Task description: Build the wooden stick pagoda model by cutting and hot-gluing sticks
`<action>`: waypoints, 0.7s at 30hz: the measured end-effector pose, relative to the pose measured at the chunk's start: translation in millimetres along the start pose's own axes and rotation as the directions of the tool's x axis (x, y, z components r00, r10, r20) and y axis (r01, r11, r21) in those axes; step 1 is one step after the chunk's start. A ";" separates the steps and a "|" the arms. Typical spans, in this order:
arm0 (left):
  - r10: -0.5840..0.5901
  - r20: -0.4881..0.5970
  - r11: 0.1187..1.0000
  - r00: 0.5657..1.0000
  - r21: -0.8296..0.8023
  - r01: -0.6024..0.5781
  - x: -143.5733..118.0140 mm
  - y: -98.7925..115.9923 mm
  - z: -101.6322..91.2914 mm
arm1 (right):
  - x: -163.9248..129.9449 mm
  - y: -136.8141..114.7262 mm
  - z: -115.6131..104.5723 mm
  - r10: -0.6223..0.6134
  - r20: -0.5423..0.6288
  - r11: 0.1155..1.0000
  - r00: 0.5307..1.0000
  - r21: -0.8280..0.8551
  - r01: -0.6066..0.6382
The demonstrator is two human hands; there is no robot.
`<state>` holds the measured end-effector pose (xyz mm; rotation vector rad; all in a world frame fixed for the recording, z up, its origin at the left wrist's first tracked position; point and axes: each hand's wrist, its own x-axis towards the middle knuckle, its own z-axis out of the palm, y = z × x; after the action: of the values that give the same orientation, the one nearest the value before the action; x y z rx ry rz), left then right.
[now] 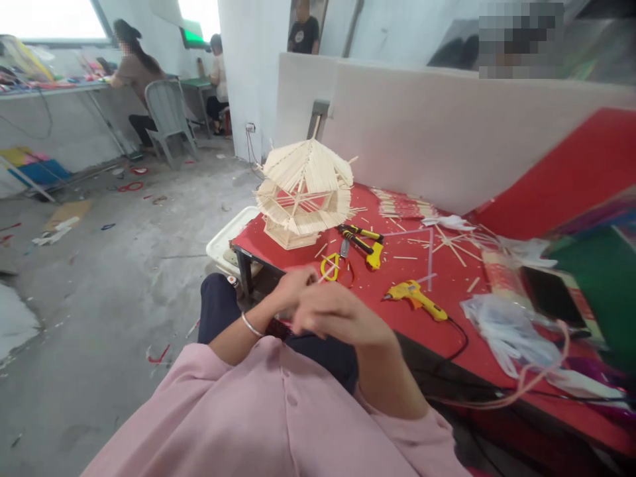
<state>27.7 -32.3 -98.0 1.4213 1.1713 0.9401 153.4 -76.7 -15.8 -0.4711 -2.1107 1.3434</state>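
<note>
My left hand (pixel 293 288) and my right hand (pixel 338 315) are held together above my lap, at the near edge of the red table (pixel 387 295). The fingers are curled and overlap, and a thin stick seems to poke out between them toward the scissors; what each hand grips is hidden. A silver bangle circles my left wrist. A small pavilion built of pale sticks (pixel 304 194) stands on the table's left corner, beyond my hands. Yellow-handled scissors (pixel 334 264), yellow pliers (pixel 365 242) and a yellow glue gun (pixel 415 298) lie just past my hands.
Loose sticks (pixel 450 246) and a stick bundle (pixel 402 205) lie scattered on the table, with clear plastic bags (pixel 511 331) and a black cord at right. A white tray (pixel 226 242) sits beside the table. Other people sit at a bench far left, by a grey chair (pixel 169 119).
</note>
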 end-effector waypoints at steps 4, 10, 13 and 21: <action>0.032 0.160 0.958 0.987 -0.285 0.015 -11.0 20.7 -25.6 | -96.2 -3.9 -16.7 0.131 -0.163 0.979 0.978 -0.133 -0.154; 0.194 0.074 0.848 0.978 -0.515 -0.129 -23.7 56.9 -31.3 | -204.7 53.8 -54.3 0.174 -0.860 0.127 0.479 -0.463 -0.877; 0.153 0.102 0.811 0.983 -0.582 -0.066 -23.4 65.0 -27.8 | -226.0 80.0 -76.2 0.075 -0.905 -0.154 0.420 -0.426 -0.891; 0.100 0.009 0.805 0.995 -0.589 -0.075 -19.0 74.2 -31.1 | -221.3 108.4 -87.8 0.174 -0.881 -0.204 0.440 -0.470 -0.859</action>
<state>6.7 -44.0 -18.9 0.9795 0.6881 1.2067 377.6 -96.7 -149.2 -2.3929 -1.8614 -0.3873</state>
